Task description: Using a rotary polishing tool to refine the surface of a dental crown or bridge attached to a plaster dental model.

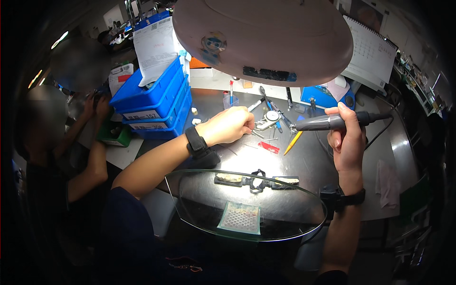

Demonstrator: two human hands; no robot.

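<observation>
My right hand point(348, 137) is wrapped around a grey rotary handpiece point(316, 123) with a cable at its back end. Its metal tip points left over the bench. Across from it, my left hand point(230, 126) is closed, fingertips curled down beside a dial gauge point(271, 117) and several thin metal rods point(258, 134); whatever those fingers may pinch is hidden. Nearby lie a red packet point(269, 147) and a yellow pencil-like tool point(293, 142). Closer to me, a black hinged holder point(257, 181) carries cream-coloured pieces like dental models, seen through a clear shield point(304, 223).
Stacked blue bins point(156, 102) with papers stand at left, beside a green box point(116, 135) and another person's hands point(97, 104). A large pale lamp point(266, 42) hangs overhead. A calendar point(370, 52) stands back right; a pink cloth point(387, 185) lies at the right edge.
</observation>
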